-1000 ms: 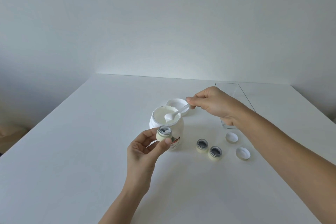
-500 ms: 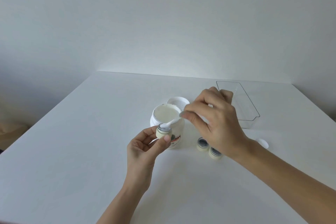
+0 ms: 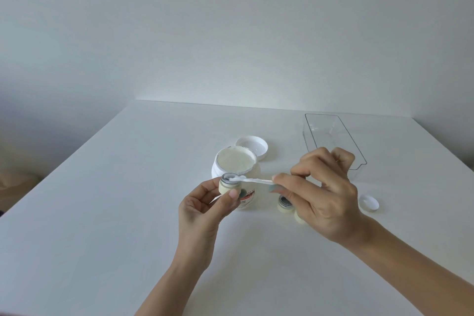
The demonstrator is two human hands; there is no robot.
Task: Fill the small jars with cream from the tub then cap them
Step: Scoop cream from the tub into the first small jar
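Her left hand (image 3: 202, 210) grips a small jar (image 3: 229, 183) just in front of the open tub (image 3: 234, 165); the right hand (image 3: 323, 195), at three o'clock, pinches a spoon (image 3: 252, 180) over its mouth.

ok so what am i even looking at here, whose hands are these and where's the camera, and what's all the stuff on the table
There is no machine here: these are a person's two bare hands, filmed by one wide-angle camera worn on their head, looking forward and down. That is why the arms come in from the bottom of the picture.

The left hand holds a small jar up off the white table. The right hand pinches a small white spoon, whose tip, loaded with cream, sits at the jar's mouth.

Behind them stands the open tub of cream, with its lid lying beyond it. Two more small jars stand partly hidden under the right hand. One small white cap lies to the right, and a clear plastic tray sits further back.
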